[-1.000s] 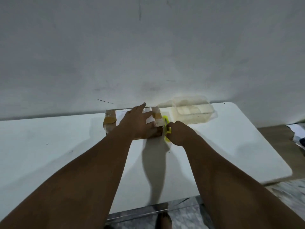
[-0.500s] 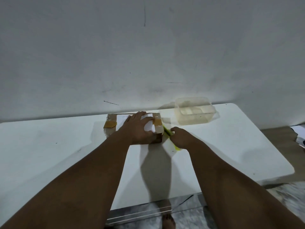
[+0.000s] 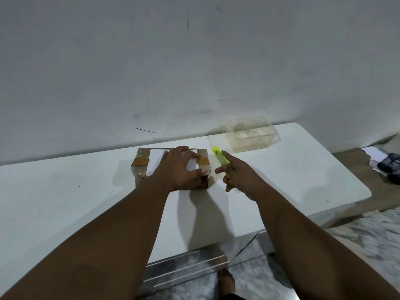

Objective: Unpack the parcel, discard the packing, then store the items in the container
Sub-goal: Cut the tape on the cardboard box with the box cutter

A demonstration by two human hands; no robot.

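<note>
A taped cardboard parcel (image 3: 141, 167) with a white label and brown tape strips lies on the white table (image 3: 292, 180) near the wall. My left hand (image 3: 180, 169) presses flat on its right half, fingers wrapped over the right end. My right hand (image 3: 240, 176) is just right of the parcel and grips a yellow utility knife (image 3: 219, 158), whose tip points up and away, clear of the box. A clear plastic container (image 3: 252, 135) stands at the back right of the table, open at the top.
A plain grey wall (image 3: 194, 61) rises right behind the table. The table's right end stops near papers and a dark object (image 3: 389, 164) on the floor. My bare foot (image 3: 226, 282) shows below the table's front edge.
My right hand has drawn the knife away from the parcel's right edge and turned it so that the blade end points up. My left hand stays on the parcel.
</note>
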